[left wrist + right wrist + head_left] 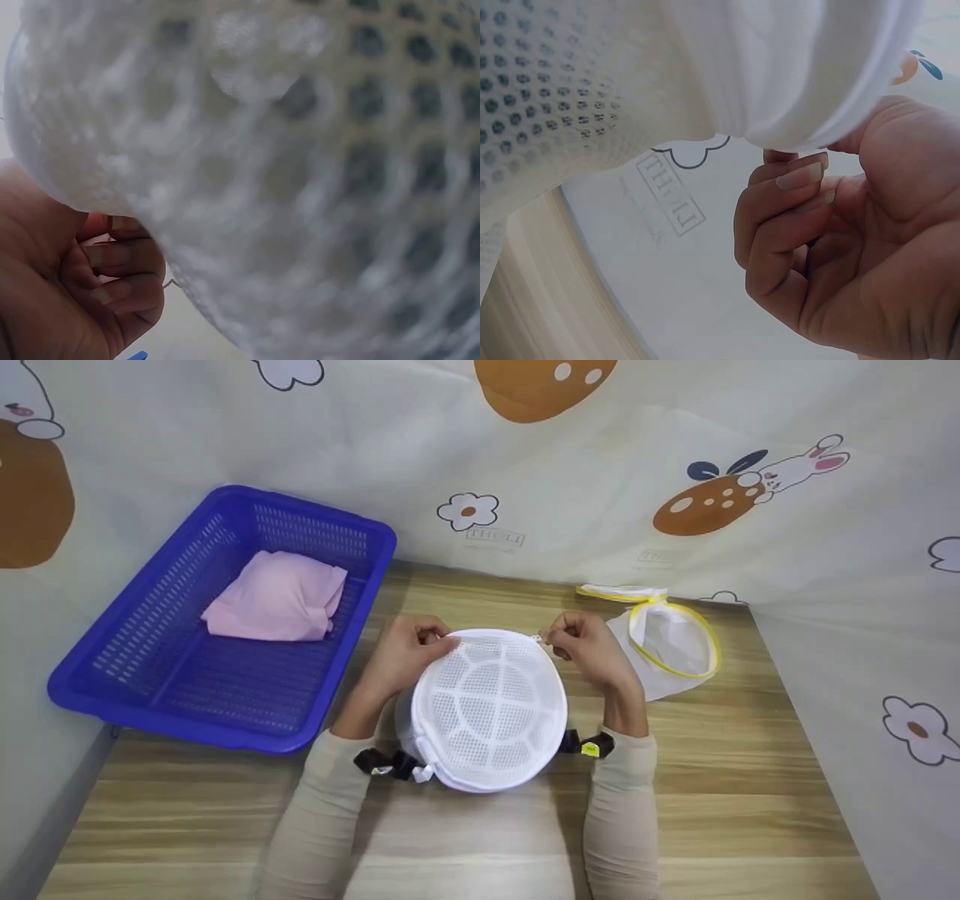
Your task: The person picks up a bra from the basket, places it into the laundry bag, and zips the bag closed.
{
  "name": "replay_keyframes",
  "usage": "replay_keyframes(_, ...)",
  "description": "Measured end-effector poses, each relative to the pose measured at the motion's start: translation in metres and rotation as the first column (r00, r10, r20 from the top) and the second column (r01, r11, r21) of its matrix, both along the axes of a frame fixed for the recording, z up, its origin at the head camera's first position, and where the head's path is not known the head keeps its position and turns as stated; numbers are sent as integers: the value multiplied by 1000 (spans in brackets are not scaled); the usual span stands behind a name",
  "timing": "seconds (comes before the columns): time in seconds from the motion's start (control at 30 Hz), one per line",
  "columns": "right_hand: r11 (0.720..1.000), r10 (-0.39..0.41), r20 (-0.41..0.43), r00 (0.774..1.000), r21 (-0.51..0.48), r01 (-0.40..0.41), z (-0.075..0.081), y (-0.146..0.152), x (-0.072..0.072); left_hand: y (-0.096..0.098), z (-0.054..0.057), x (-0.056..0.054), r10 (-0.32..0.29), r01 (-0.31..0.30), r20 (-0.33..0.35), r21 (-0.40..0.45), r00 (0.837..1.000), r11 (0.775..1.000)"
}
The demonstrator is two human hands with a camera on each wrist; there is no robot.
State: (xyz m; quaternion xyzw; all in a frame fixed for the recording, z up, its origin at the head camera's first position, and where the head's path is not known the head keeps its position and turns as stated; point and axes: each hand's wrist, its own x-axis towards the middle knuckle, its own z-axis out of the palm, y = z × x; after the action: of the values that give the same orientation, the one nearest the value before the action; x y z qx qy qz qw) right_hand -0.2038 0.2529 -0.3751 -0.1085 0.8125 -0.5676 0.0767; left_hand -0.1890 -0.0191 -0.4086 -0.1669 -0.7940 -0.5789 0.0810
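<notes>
A round white mesh laundry bag (491, 709) with a zipped rim stands in front of the person, its lid closed over most of the top. At the upper left of the rim, my left hand (409, 649) pinches the edge between thumb and curled fingers. My right hand (589, 645) pinches the small zipper pull at the rim's upper right. Mesh fabric fills most of the left wrist view, with the left hand (82, 277) curled at its edge. In the right wrist view, the right hand (840, 232) has its fingertips at the white rim; the pull itself is hidden there.
A blue plastic basket (187, 727) on the left holds a folded pink cloth (277, 596). Behind the right hand lies a white mesh bag with yellow trim (675, 660), its lid open. Patterned sheeting (570, 487) rises behind the wooden table (720, 810).
</notes>
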Motion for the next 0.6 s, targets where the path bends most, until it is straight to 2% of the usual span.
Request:
replay_keyframes(0.17,1000,1,-13,1000,-6,-2,-9,4,-5,0,0,0,4,-4,-2,7,1000,1000)
replay_keyframes(0.47,999,-3,-21,1000,-33,2,-10,2,-4,-1,0,0,8,-8,-14,4,1000,1000)
replay_keyframes(0.6,1000,-17,-24,1000,-16,17,-10,2,-4,-1,1,-1,9,-9,-20,1,1000,1000)
